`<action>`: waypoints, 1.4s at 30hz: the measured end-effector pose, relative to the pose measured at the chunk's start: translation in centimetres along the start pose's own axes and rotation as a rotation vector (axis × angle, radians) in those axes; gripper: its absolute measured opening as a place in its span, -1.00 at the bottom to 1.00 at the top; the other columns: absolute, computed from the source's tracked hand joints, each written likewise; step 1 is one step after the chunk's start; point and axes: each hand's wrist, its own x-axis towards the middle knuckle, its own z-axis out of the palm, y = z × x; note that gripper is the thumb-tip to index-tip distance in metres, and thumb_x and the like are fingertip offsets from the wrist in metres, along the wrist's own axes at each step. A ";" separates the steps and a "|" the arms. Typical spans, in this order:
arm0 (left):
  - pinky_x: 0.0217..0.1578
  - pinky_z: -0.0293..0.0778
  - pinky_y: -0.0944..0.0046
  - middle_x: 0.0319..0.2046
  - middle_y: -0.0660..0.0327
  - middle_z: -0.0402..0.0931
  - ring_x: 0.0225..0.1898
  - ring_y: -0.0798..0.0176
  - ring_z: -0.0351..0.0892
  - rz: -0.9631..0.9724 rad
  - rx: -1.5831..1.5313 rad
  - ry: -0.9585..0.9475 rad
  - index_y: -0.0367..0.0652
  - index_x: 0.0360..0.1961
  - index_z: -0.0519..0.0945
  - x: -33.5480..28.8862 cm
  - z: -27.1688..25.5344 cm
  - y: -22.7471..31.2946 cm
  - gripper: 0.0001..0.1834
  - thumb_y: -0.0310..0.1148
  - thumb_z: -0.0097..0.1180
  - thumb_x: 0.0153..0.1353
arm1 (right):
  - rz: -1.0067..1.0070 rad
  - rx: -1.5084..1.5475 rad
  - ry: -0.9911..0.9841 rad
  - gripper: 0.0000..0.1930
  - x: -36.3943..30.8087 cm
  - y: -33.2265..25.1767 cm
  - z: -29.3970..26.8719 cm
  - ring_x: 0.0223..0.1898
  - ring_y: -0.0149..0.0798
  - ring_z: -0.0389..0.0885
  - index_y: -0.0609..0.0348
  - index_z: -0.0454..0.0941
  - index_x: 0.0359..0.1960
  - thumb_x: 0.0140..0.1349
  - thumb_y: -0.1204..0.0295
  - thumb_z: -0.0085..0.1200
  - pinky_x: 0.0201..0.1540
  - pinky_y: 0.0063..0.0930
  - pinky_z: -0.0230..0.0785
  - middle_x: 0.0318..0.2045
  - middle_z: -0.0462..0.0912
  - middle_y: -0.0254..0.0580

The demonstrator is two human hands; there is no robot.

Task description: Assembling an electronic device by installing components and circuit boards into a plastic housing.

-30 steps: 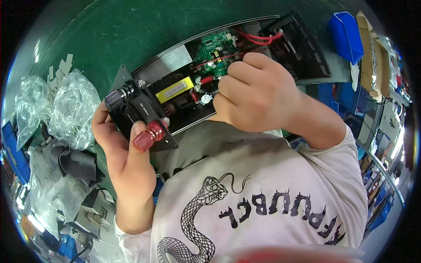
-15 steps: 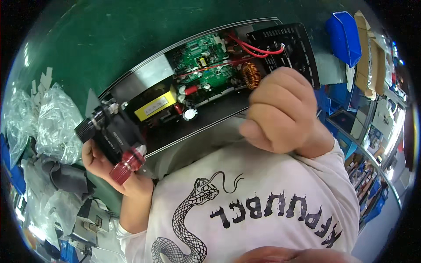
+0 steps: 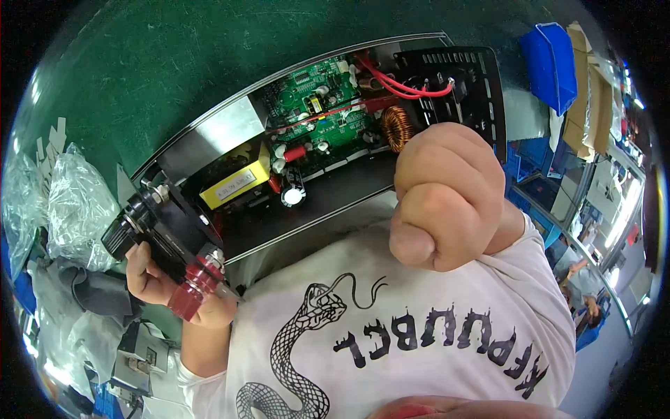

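A long power inverter (image 3: 324, 183) with its case open lies tilted across the bench against my front. Inside show a green circuit board (image 3: 328, 94), a yellow-wrapped transformer (image 3: 236, 184), a copper-wound coil (image 3: 398, 129) and red wires (image 3: 401, 89). My left hand (image 3: 157, 283) is curled round its left end panel, beside a black terminal (image 3: 125, 230) and a red terminal (image 3: 195, 290). Closed in a fist, my right hand (image 3: 450, 199) is over the near edge at the right end, by the black slotted panel (image 3: 481, 98). Its fingers hide whatever may be inside.
Clear plastic bags (image 3: 80, 206) and a dark grey cloth (image 3: 105, 290) lie at the left, with metal parts (image 3: 143, 356) below them. A blue bin (image 3: 550, 66) and cardboard (image 3: 583, 91) stand at the right. Another person (image 3: 586, 293) is far off at the right.
The inverter's left end has shifted left and down, with my left hand on it. My right fist has come slightly nearer to me.
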 end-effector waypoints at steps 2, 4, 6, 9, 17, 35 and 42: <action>0.33 0.23 -0.06 0.31 -0.06 0.17 0.32 -0.01 0.26 0.035 -0.012 -0.055 -0.27 0.25 0.16 0.2 0.1 -0.1 -0.22 0.22 -0.04 0.37 | 0.010 0.004 -0.013 -0.65 0.2 -0.1 0.0 -0.69 -0.20 0.38 0.15 0.28 -0.58 0.36 0.34 0.01 -0.65 -0.38 0.26 -0.65 0.37 -0.25; 0.32 0.26 -0.06 0.31 -0.07 0.17 0.32 -0.01 0.26 0.018 -0.045 -0.069 -0.25 0.25 0.17 0.3 0.0 -0.1 -0.21 0.23 0.01 0.35 | 0.020 0.013 -0.027 -0.65 0.2 -0.1 0.3 -0.70 -0.20 0.37 0.16 0.27 -0.59 0.36 0.34 0.01 -0.66 -0.38 0.25 -0.66 0.37 -0.24; 0.31 0.29 -0.06 0.32 -0.07 0.17 0.32 -0.01 0.27 0.000 -0.081 -0.088 -0.23 0.24 0.17 0.3 -0.1 -0.4 -0.21 0.23 0.05 0.33 | -0.007 -0.012 0.042 -0.63 0.0 0.1 0.8 -0.72 -0.21 0.35 0.18 0.27 -0.60 0.38 0.33 -0.02 -0.69 -0.39 0.22 -0.66 0.37 -0.23; 0.28 0.33 -0.04 0.32 -0.09 0.17 0.30 -0.01 0.30 -0.007 -0.125 -0.063 -0.20 0.23 0.19 0.1 -0.1 -0.8 -0.24 0.20 0.09 0.33 | -0.020 -0.015 0.116 -0.61 0.2 0.0 1.6 -0.74 -0.24 0.33 0.17 0.23 -0.61 0.41 0.34 -0.06 -0.71 -0.42 0.19 -0.67 0.37 -0.21; 0.29 0.34 -0.16 0.32 -0.08 0.18 0.28 -0.09 0.31 0.061 -0.249 -0.093 -0.14 0.23 0.20 -2.5 -0.4 -3.5 -0.27 0.01 0.27 0.24 | -0.057 0.029 0.162 -0.58 0.8 0.2 3.2 -0.76 -0.28 0.32 0.16 0.20 -0.57 0.49 0.24 -0.13 -0.75 -0.44 0.13 -0.68 0.35 -0.25; 0.31 0.31 -0.28 0.35 -0.10 0.26 0.31 -0.19 0.36 -0.392 -0.640 -0.012 -0.06 0.33 0.23 0.4 -2.0 -3.3 -0.42 -0.22 0.05 0.33 | 0.058 -0.247 -0.129 -0.67 0.6 -1.0 2.6 -0.53 -0.25 0.36 0.07 0.48 -0.52 0.01 0.09 0.26 -0.52 -0.45 0.22 -0.49 0.43 -0.32; 0.29 0.33 -0.30 0.28 -0.12 0.34 0.26 -0.22 0.43 -0.349 -0.894 0.000 -0.11 0.34 0.24 0.9 -2.0 -4.9 -0.44 -0.19 -0.07 0.35 | 0.064 -0.370 -0.158 -0.79 0.0 -1.0 3.5 -0.50 -0.30 0.26 -0.02 0.30 -0.62 -0.30 0.30 0.09 -0.48 -0.47 0.20 -0.55 0.26 -0.36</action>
